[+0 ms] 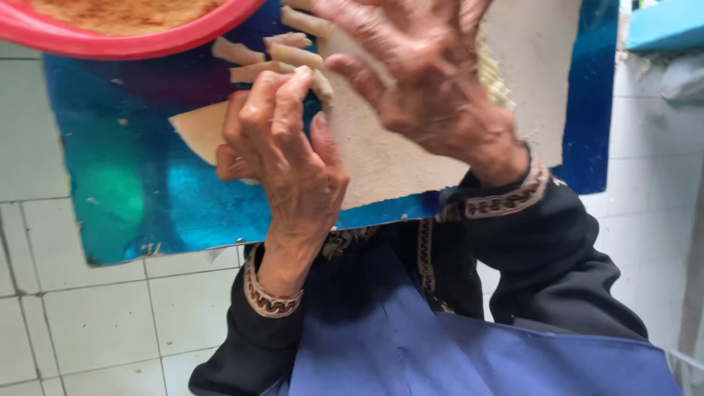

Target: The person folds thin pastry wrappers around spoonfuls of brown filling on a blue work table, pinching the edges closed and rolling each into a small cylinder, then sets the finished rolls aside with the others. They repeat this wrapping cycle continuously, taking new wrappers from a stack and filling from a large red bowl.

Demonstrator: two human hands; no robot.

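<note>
- A small dough roll [317, 82] sits near the picture's centre, at 12 o'clock from the left hand [290, 158], whose fingers curl shut around it, seemingly to shape it.
- The right hand [429, 77], at 2 o'clock from the left hand, spreads open, blurred, over a pale board [381, 161].
- Finished rolls [257, 55] lie at 11 o'clock on the shiny blue sheet [139, 191].
- A pink bowl [110, 40] lies beyond.

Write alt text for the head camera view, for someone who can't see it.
Two bare hands work pale dough over a shiny blue board: the left hand pinches a small dough roll beside a flat dough sheet, the right hand pressing above it. Finished rolls lie near a red plastic bowl.
</note>
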